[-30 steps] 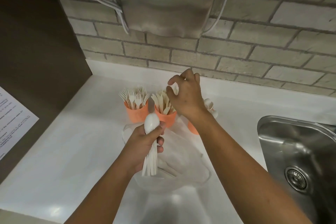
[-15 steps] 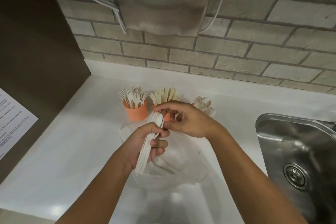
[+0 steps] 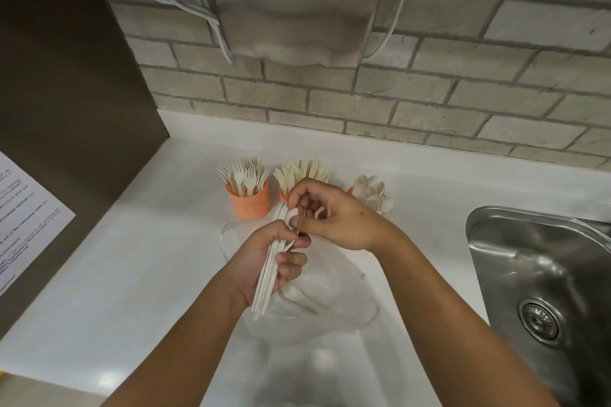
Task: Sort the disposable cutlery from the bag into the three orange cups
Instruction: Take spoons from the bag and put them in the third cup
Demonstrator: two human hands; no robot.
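Observation:
My left hand (image 3: 269,258) grips a bundle of white disposable cutlery (image 3: 264,287), handles pointing down toward me, over the clear plastic bag (image 3: 330,307) on the counter. My right hand (image 3: 334,218) pinches the top end of one piece in that bundle. Behind the hands stand three orange cups in a row: the left cup (image 3: 249,203) holds forks, the middle cup (image 3: 302,172) holds knives and is mostly hidden by my right hand, and the right cup (image 3: 372,190) holds spoons. A few pieces still lie inside the bag.
A steel sink (image 3: 542,277) lies at the right. A metal hand dryer (image 3: 294,3) with white cables hangs on the brick wall above the cups. A dark panel with a printed sheet (image 3: 23,221) stands at the left. The white counter (image 3: 132,268) runs under everything.
My right hand came back from the knife cup to the top of the bundle in my left hand. The left hand has tilted the bundle slightly and stayed over the bag.

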